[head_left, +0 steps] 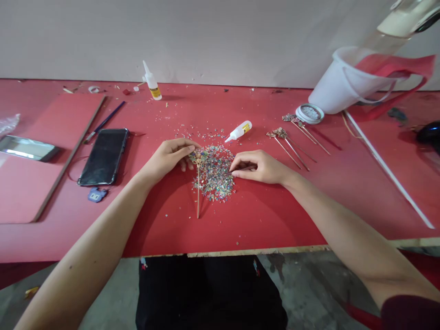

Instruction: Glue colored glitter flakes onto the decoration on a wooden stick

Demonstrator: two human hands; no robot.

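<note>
My left hand (174,153) pinches the head of the hairpin (198,185) at the chips' (218,178) left side; my right hand (261,166) grips a thin stick (250,168) on their right. Best to keep the pin steady and the stick's touch light.

the left grip (175,153) and the right grip (259,166) are bare human hands, each running back into a bare wrist and a slender, uncovered forearm. well behind the left grip, two small round spots mark the left bare forearm (103,233). far behind the right grip, past the elbow, a dark maroon cloth sleeve (409,311) shows a rounded edge. between the grips but nearer the body, a broad black cloth garment (209,293) covers the lap, plain in the middle, with small red and blue patches near its upper corners.
</note>
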